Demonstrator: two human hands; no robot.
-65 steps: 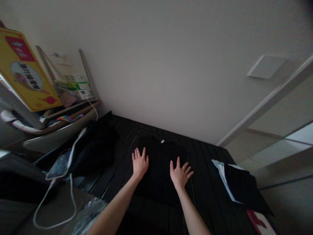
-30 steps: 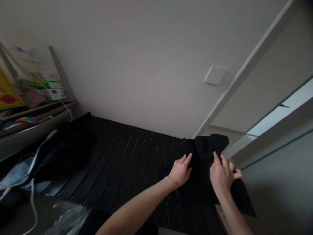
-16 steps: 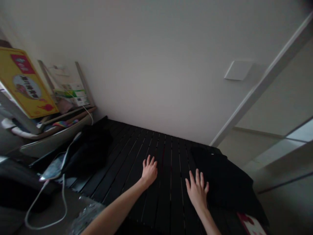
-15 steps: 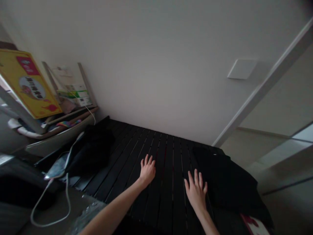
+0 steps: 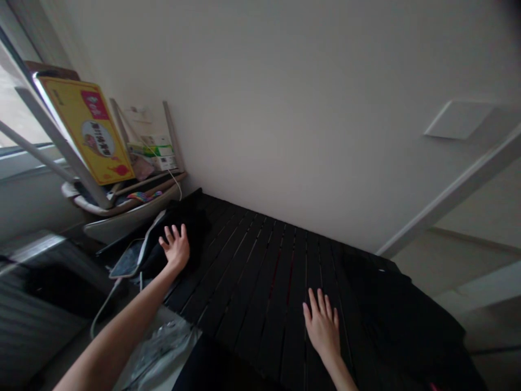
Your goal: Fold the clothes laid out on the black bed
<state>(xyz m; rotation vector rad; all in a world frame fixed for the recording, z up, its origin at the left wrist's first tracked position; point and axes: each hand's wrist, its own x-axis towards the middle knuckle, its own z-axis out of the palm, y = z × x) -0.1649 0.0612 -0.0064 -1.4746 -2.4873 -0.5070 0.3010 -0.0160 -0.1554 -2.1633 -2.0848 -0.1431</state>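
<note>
My left hand (image 5: 176, 248) has its fingers spread over a heap of black cloth (image 5: 197, 225) at the left end of the black slatted bench (image 5: 248, 277). Whether it touches the cloth I cannot tell. Just left of that hand lies a phone (image 5: 127, 258) with a white cable (image 5: 106, 307) plugged in. My right hand (image 5: 323, 325), palm down with fingers apart, is over the slats and holds nothing. To its right a folded black garment (image 5: 407, 315) lies flat on the bench.
A chair-like frame (image 5: 122, 214) at the left holds a yellow box (image 5: 87, 130) and small packages. A ridged grey suitcase (image 5: 36, 326) stands at lower left, near a clear plastic bag (image 5: 163, 347). A pale wall (image 5: 285, 108) rises behind the bench.
My left hand has moved left, from the middle slats to the black cloth heap. My right hand stays over the slats. The view has turned to the left.
</note>
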